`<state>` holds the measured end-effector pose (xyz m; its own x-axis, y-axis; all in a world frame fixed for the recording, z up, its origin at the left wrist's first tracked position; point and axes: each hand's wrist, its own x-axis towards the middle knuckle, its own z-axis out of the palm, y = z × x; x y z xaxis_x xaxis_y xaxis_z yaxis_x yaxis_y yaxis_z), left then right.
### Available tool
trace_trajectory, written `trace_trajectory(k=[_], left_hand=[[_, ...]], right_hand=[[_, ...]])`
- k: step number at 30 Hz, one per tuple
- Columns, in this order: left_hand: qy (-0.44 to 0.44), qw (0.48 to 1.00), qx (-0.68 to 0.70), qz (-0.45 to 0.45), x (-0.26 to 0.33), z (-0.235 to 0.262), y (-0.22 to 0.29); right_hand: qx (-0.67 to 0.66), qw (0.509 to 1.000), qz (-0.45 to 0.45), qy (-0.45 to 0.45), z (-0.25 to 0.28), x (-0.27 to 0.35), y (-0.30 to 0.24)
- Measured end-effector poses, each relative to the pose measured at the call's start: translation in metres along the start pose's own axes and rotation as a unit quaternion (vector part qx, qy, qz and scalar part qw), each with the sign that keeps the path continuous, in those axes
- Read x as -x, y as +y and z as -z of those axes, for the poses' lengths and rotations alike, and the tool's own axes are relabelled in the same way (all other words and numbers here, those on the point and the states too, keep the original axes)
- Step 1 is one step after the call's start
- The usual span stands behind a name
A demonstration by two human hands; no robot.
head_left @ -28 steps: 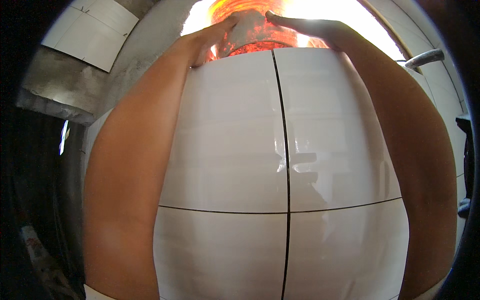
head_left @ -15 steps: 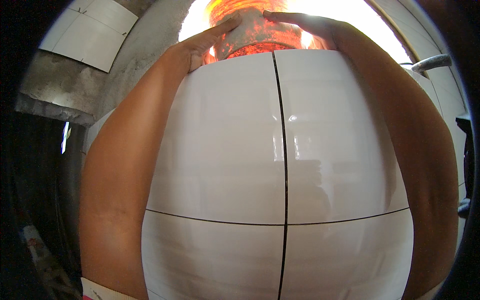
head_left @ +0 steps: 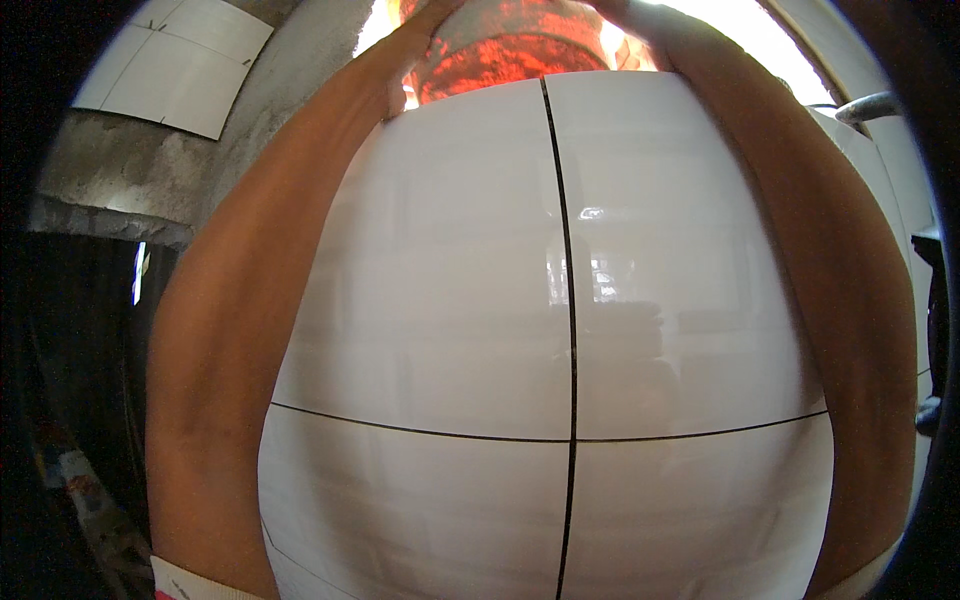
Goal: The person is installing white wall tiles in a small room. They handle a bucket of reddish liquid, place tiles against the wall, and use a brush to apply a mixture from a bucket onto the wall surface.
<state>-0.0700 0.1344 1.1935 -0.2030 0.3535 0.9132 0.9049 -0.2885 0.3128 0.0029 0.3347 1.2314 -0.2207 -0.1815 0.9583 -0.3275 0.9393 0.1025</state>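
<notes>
Both my forearms reach up along a wall of glossy white tiles (head_left: 450, 270) with dark joints. My left hand (head_left: 415, 45) is at the top left of the tiles, its lower part beside their upper edge. My right hand (head_left: 645, 25) is at the top right. Each has what shows of its fingers stretched out toward the other; the upper picture edge cuts off the fingertips. Between them is a rounded grey surface (head_left: 480, 32), washed in red and orange glare. Glare and the picture edge hide what the fingertips touch.
A bright opening (head_left: 765, 50) lies behind my right hand. At its right, a grey curved pipe (head_left: 868, 107) sticks out near more wall tiles. On the upper left, another tiled patch (head_left: 170, 65) sits above rough grey concrete (head_left: 130, 165). A dark recess (head_left: 70, 350) lies below it.
My hands have gone higher in the picture, so their fingertips are now cut off by its upper edge. The upper tile edge also sits higher in view.
</notes>
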Motion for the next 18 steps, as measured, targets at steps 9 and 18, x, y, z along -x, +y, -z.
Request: trace_trajectory(k=[9,18], left_hand=[[-0.059,0.997,0.044,-0.017,0.004,0.01,0.042],[-0.044,0.999,-0.005,-0.014,0.028,0.021,0.079]], right_hand=[[-0.022,1.0,0.004,-0.001,-0.012,0.001,-0.004],[-0.048,0.999,0.003,0.003,-0.024,0.016,-0.011]])
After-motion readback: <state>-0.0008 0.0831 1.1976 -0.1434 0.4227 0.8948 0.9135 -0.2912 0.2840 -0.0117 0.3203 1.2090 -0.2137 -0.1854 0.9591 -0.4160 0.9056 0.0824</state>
